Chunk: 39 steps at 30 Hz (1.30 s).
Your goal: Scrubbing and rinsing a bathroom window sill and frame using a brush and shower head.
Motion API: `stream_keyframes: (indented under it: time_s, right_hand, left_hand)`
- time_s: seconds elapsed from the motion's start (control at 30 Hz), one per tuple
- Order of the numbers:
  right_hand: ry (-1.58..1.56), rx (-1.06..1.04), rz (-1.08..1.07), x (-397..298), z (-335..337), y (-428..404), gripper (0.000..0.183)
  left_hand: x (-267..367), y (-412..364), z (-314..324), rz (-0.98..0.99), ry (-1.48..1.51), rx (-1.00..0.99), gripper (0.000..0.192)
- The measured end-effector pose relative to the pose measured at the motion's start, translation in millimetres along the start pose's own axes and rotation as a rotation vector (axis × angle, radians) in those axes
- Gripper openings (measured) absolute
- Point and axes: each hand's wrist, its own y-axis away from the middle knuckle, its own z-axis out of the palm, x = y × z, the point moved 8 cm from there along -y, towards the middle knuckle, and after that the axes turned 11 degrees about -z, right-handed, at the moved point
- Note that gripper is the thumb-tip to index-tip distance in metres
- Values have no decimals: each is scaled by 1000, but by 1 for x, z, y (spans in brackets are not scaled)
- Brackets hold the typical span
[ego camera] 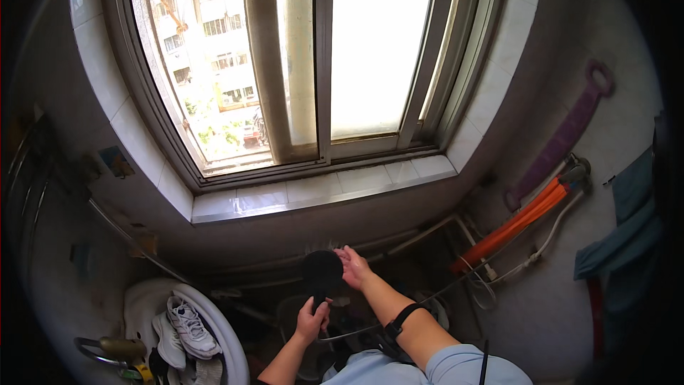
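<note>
A dark round object with a handle point(321, 271), whose exact kind I cannot tell, stands out in the lower middle, with thin whitish streaks at its top edge. My left hand point(312, 320) grips its handle from below, thumb and fingers closed round it. Beside the round part's right edge is my right hand point(352, 268), palm towards it and fingers partly extended; whether it touches the edge is unclear. A black band point(402, 321) circles my right forearm. The area beneath both hands is dark, with a basin-like shape hard to make out.
At lower left a white washbasin point(238, 347) holds white sneakers point(192, 326). A tiled sill point(315, 187) runs under the sliding window. On the right wall are a purple strip point(561, 133), an orange bundle point(513, 224), a white hose point(556, 224) and teal cloth point(625, 240).
</note>
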Motion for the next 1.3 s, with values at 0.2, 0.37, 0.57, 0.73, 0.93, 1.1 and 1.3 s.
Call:
stream_keyframes:
  time_s: [0.2, 0.37, 0.57, 0.73, 0.93, 1.1, 1.3]
  right_hand:
    - [141, 196, -217, -99, -89, 64, 45]
    - [136, 332, -447, -166, -182, 120, 31]
    - [360, 583, -776, -280, -227, 205, 32]
    - [369, 535, -862, -355, -212, 242, 34]
    - [302, 259, -1122, -363, -160, 269, 40]
    - [321, 320, -1054, -355, -146, 289, 53]
    - [410, 331, -1052, -349, -128, 306, 50]
  left_hand:
    - [-12, -42, 79, -120, -291, -103, 28]
    - [-18, -61, 169, -115, -466, -278, 30]
    - [-25, -66, 236, 90, -752, -417, 42]
    - [-10, -64, 276, 216, -842, -442, 42]
    - [49, -59, 355, 418, -738, -497, 39]
    - [81, -71, 390, 505, -766, -412, 40]
    - [90, -105, 399, 429, -773, -231, 38]
